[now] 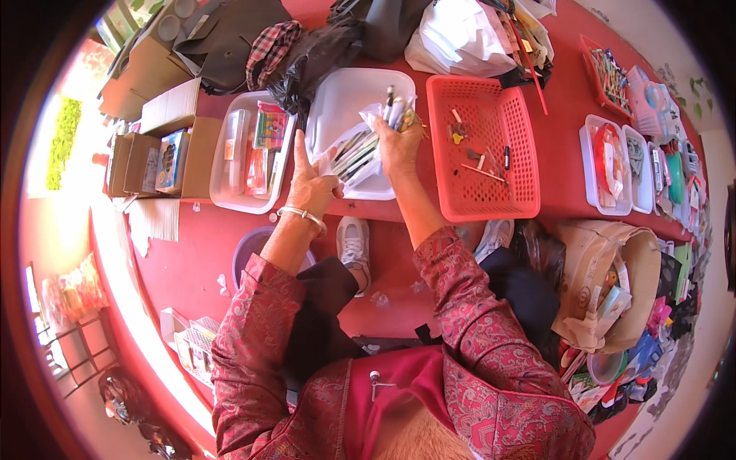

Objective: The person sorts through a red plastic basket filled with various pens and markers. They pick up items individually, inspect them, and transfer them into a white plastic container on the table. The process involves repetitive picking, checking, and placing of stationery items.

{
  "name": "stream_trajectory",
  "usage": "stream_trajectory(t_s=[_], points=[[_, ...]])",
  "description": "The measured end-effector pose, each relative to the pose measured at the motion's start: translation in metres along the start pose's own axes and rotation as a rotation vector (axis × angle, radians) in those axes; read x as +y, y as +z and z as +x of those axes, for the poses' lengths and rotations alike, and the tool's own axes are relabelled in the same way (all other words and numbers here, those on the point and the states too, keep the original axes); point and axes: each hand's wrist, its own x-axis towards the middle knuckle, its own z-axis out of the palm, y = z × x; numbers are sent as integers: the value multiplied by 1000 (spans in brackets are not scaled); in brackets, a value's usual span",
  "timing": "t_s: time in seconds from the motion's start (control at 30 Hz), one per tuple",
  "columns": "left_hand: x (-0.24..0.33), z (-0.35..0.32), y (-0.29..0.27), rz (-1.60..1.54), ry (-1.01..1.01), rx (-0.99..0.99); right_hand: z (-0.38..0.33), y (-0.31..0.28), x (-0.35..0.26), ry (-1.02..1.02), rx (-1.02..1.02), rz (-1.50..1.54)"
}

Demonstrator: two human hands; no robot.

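A clear plastic bag [359,153] full of pens and pencils slants over a white plastic tray [337,88]. Its upper right end is gripped by my right hand [399,146], where the dark-tipped ends of several pens stick up past my fingers. At the lower left end, my left hand [310,188] pinches the bag between thumb and curled fingers, its index finger stretched out. A bangle circles my left wrist. To the right is a red perforated basket [445,192] with a few loose items, among them a black marker cap or short pen [507,157].
Left of the tray sits a clear box [270,201] of packaged stationery, beside an open cardboard box [201,161]. Bags [460,38] line the table's back. Smaller containers [606,165] stand at right; a brown paper bag [583,284] of items is below them, a purple bucket [249,249] at left.
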Motion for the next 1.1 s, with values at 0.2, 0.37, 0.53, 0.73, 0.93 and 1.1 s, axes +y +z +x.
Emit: stream_trajectory(t_s=[0.2, 0.37, 0.53, 0.73, 0.93, 1.1], points=[[5, -4, 5, 76, -31, 45, -10, 40, -42, 53, -41, 221], [7, -1, 7, 36, -15, 86, -35, 50, -21, 72, -256, 148], [10, 1, 0, 103, -77, 127, -47, 31, 8, 22, -416, -36], [0, 9, -21, -10, -55, 207, -40, 15, -1, 29, -648, -215], [-1, 5, -13, 120, -34, 98, -9, 21, -12, 284, -323, 203], [-6, 6, -11, 143, 16, 88, 7, 26, -13, 132, -483, 29]])
